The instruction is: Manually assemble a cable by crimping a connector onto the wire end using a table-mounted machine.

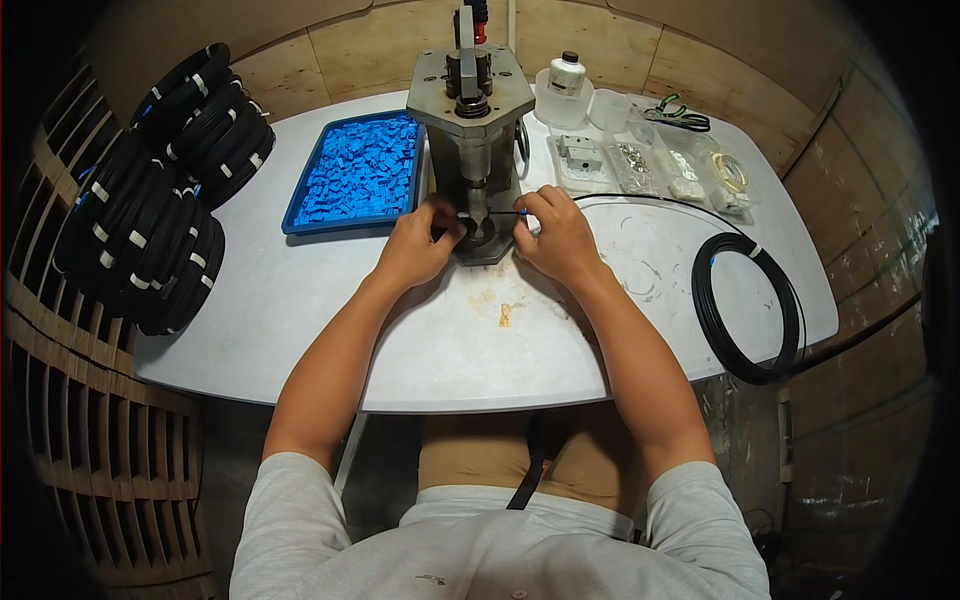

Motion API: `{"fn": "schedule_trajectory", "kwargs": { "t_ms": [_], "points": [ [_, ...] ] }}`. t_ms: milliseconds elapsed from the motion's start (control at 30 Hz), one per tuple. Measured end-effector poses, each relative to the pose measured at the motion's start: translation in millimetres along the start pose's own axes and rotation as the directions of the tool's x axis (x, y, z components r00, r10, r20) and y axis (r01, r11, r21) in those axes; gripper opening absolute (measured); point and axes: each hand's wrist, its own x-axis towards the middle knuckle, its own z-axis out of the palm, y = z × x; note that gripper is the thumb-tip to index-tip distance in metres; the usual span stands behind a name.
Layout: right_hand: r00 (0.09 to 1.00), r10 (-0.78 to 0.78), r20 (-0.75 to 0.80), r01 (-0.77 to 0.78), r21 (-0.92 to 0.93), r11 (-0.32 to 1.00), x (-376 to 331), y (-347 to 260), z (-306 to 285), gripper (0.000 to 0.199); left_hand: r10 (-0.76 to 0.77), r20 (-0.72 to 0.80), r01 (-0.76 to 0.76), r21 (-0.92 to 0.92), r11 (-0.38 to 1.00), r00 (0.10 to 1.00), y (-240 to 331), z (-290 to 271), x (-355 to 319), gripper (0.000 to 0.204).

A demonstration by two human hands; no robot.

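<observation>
A metal bench press (476,100) stands at the far middle of the white table, its ram lowered close to the base. My right hand (556,232) is closed in a pinch on a thin black cable (650,197), just right of the ram. A small blue bit shows at its fingertips, and a thin dark length reaches from there toward the ram. On the ram's other side my left hand (418,243) has its fingers curled together close to the press; what they hold is hidden. The cable trails right to a black coil (707,310) by the table's right edge.
A blue tray (300,215) of small blue parts lies left of the press. Stacked black cable coils (150,240) crowd the left edge. Back right are a bottle (567,73), a metal block (580,153), pliers (680,118) and a tape roll (730,172) among clear containers.
</observation>
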Motion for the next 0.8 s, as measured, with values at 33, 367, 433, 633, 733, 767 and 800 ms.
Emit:
{"fn": "schedule_trajectory", "kwargs": {
  "t_ms": [33,367,433,633,733,767,800],
  "points": [
    [1.0,0.0,0.0,0.0,0.0,1.0,0.0,0.1,1.0,0.019,-0.011,-0.041,0.008,-0.071,0.997,0.999,1.2,0.8,-0.9,0.025],
    [1.0,0.012,-0.008,-0.012,-0.016,1.0,-1.4,0.8,3.9,0.026,0.016,-0.036,-0.017,-0.022,1.0,0.999,-2.9,3.6,1.4,0.025],
    [1.0,0.016,-0.004,-0.017,-0.025,1.0,-1.5,1.1,3.7,0.025,0.006,-0.049,-0.007,-0.013,1.0,0.999,-3.3,4.6,1.5,0.024],
    [1.0,0.017,0.009,-0.017,-0.029,0.999,-1.6,1.7,4.4,0.018,0.012,-0.06,-0.011,0.019,1.0,0.998,-4.9,6.9,3.1,0.023],
    [1.0,0.022,0.012,-0.021,-0.027,0.999,-0.9,0.5,3.6,0.018,0.02,-0.063,-0.019,0.022,1.0,0.998,-5.1,6.8,3.6,0.022],
    [0.999,0.024,0.022,-0.023,-0.024,0.999,-0.6,0.4,3.7,0.018,0.02,-0.063,-0.018,0.022,1.0,0.998,-5.1,6.7,3.6,0.022],
    [0.999,0.026,0.032,-0.025,-0.02,0.999,-0.4,0.2,3.9,0.019,0.019,-0.064,-0.018,0.019,1.0,0.998,-5.1,6.5,3.6,0.022]
  ]
}}
